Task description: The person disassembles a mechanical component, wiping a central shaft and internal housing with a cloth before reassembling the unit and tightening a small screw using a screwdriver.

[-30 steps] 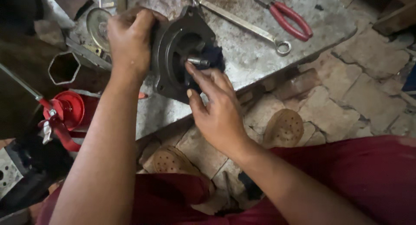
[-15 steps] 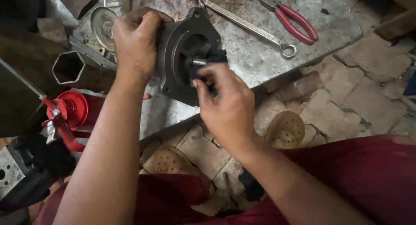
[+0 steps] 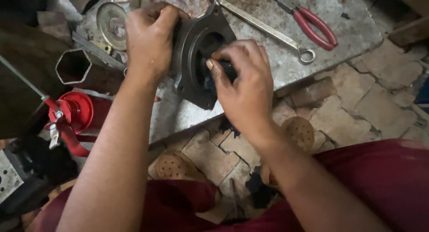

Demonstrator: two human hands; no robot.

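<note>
Housing (image 3: 196,58), a dark round metal casting, stands on edge at upper centre on our stone slab (image 3: 339,31). Our left hand (image 3: 149,37) is clenched over its rim. Our right hand (image 3: 243,82) pinches a small dark part at its bore; we judge seating unfinished. Against the earlier frame, our fingers sit deeper over the opening. Wrench (image 3: 263,26) and pliers (image 3: 313,24) lie untouched.
</note>
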